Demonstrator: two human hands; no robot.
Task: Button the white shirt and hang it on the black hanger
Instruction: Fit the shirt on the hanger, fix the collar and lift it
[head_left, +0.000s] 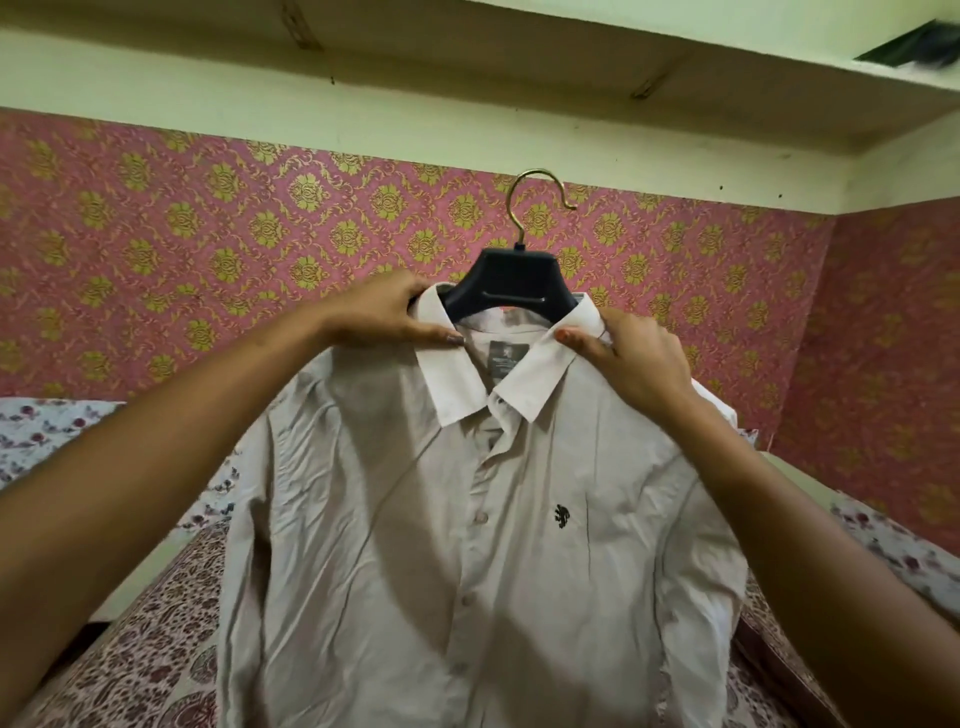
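The white shirt (467, 519) hangs in front of me on the black hanger (511, 283), its front buttoned down the placket and a small dark logo on the chest. The hanger's brass hook (540, 192) sticks up free above the collar. My left hand (384, 314) grips the shirt's left shoulder and collar, thumb on the collar's edge. My right hand (636, 358) grips the right shoulder, thumb pressing the collar. Both arms are raised, holding shirt and hanger up in the air.
Behind the shirt is a pink wall with a gold floral pattern (182, 234). A pale shelf (467, 62) runs overhead. Below lies a bed with patterned covers (145, 649) and floral pillows (47, 431) at left and right.
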